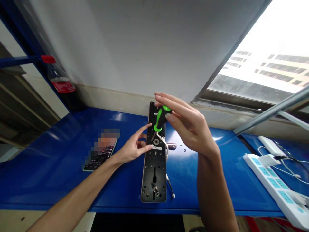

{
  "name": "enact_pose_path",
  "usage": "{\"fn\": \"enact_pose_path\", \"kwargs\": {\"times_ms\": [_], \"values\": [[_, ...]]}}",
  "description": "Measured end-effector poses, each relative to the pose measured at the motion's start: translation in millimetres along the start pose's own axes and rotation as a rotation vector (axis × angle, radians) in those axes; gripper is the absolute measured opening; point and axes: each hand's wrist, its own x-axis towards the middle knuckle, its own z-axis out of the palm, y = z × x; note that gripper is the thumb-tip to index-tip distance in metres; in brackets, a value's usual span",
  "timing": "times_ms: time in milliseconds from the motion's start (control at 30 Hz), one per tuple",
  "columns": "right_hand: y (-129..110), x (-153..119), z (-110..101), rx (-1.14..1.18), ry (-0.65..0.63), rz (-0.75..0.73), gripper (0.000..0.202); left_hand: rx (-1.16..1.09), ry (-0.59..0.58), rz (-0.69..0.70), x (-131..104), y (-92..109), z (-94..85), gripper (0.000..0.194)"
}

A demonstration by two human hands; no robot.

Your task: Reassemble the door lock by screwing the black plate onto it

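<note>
A long black door lock panel (pixel 154 164) lies lengthwise away from me on the blue table, with its screw-holed back facing up. My left hand (pixel 132 146) steadies its left edge, index finger and thumb spread on the black surface. In my right hand (pixel 188 124) is a green-and-black screwdriver (pixel 159 120), gripped by the handle between thumb and fingers. Its shaft slants down to the panel near a round fitting (pixel 156 141); the exact tip contact is hard to make out. A white-sleeved cable (pixel 166 148) runs down the panel's right side, beside a bronze-coloured handle (pixel 172 146).
Several small dark screws (pixel 185 150) lie right of the panel. A phone (pixel 103 151), partly pixelated, rests on the left of the blue table (pixel 60 174). Behind it stands a cola bottle (pixel 63 85). A white power strip (pixel 272 183) with plugs and cords lies at right.
</note>
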Motion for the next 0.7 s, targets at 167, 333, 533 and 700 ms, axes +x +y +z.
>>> {"fn": "enact_pose_path", "kwargs": {"times_ms": [167, 333, 533, 700], "values": [[8, -1, 0, 0.057, 0.067, -0.075, 0.037, 0.015, -0.01, 0.049, 1, -4, -1.6, 0.079], [9, 2, 3, -0.026, 0.155, -0.102, 0.03, 0.035, -0.006, 0.025, 0, -4, -1.9, 0.079], [1, -2, -1, 0.134, -0.062, 0.021, 0.048, 0.029, -0.014, -0.006, -1, 2, -0.4, 0.077], [8, 0, 1, -0.016, 0.107, -0.097, 0.031, 0.047, -0.007, -0.014, 0, 1, -0.9, 0.077]]}}
